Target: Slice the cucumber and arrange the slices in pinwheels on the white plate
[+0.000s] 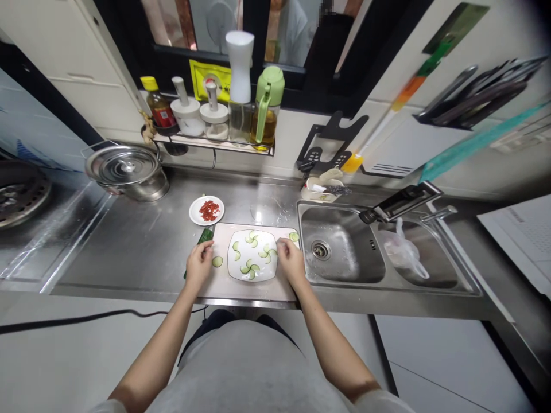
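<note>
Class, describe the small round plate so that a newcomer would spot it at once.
Find the double sink; left of it lies a pink cutting board. Just past its far left corner sits the small round plate. It holds red pieces, whereas the squarish plate on the board carries green slices.

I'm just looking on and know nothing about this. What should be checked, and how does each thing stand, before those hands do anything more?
1. Square plate lying on the cutting board: ok.
2. Green slice clusters alike: not ok, the left one has fewer slices.
3. Board free of loose slices: not ok, one lies by the left hand.
4. Red pieces within their small plate: ok.
5. Right hand empty: cannot tell.
</note>
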A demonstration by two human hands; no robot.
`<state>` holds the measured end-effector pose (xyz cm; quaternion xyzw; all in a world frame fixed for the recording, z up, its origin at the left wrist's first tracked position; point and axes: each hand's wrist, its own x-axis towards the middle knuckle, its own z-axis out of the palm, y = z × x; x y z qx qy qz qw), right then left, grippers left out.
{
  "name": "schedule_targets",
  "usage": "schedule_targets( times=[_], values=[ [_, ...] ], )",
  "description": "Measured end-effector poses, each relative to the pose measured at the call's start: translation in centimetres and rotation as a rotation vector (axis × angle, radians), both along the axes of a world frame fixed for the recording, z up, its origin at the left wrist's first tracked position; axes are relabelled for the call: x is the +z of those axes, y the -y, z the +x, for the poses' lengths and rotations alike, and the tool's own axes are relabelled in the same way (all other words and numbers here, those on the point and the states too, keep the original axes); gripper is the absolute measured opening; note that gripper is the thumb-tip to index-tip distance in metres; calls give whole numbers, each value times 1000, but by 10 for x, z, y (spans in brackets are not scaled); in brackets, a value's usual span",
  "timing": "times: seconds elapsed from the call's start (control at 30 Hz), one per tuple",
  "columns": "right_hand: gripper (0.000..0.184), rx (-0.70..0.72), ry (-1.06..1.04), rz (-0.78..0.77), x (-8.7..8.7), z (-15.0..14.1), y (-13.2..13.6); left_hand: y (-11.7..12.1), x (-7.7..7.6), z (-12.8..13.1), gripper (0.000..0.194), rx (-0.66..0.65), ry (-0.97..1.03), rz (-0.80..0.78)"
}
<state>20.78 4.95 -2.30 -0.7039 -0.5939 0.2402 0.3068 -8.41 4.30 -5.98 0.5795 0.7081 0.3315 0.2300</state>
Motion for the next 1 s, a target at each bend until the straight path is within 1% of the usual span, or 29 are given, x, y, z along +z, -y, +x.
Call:
schedule_targets(
  times=[0.03, 0.1, 0.17, 0.23, 0.33, 0.43, 0.53, 0.67, 0.8, 0.87, 0.93, 1.0],
  values=[
    [37, -60, -30, 27, 0, 13, 8, 7, 0, -5, 36, 9, -21, -20],
    [40, -166, -65, 79, 0, 34, 25, 20, -1, -12, 36, -26, -98, -85],
    [39, -226, -86, 101, -2, 48, 39, 30, -3, -13, 37, -93, -206, -177],
    [39, -250, -93, 102, -5, 55, 51, 33, -4, -8, 40, -150, -322, -281],
    [40, -228, -90, 84, -6, 53, 61, 30, -4, 5, 46, -179, -450, -416],
    [40, -163, -82, 85, -4, 44, 65, 22, -3, 18, 42, -178, -505, -493],
    [40, -90, -70, 81, -1, 33, 67, 17, -2, 25, 34, -179, -548, -508],
    [37, -26, -54, 56, 1, 25, 71, 17, 1, 27, 29, -170, -572, -472],
    [33, 27, -40, 42, 3, 22, 74, 19, 1, 22, 24, -158, -494, -459],
    [31, 46, -47, 35, 5, 20, 75, 21, 1, 19, 20, -120, -376, -442],
    [29, 57, -70, 19, 8, 15, 73, 21, 3, 16, 16, -81, -150, -389],
    [28, 67, -115, 1, 13, 7, 69, 20, 9, 16, 23, -74, 180, -318]
  ],
)
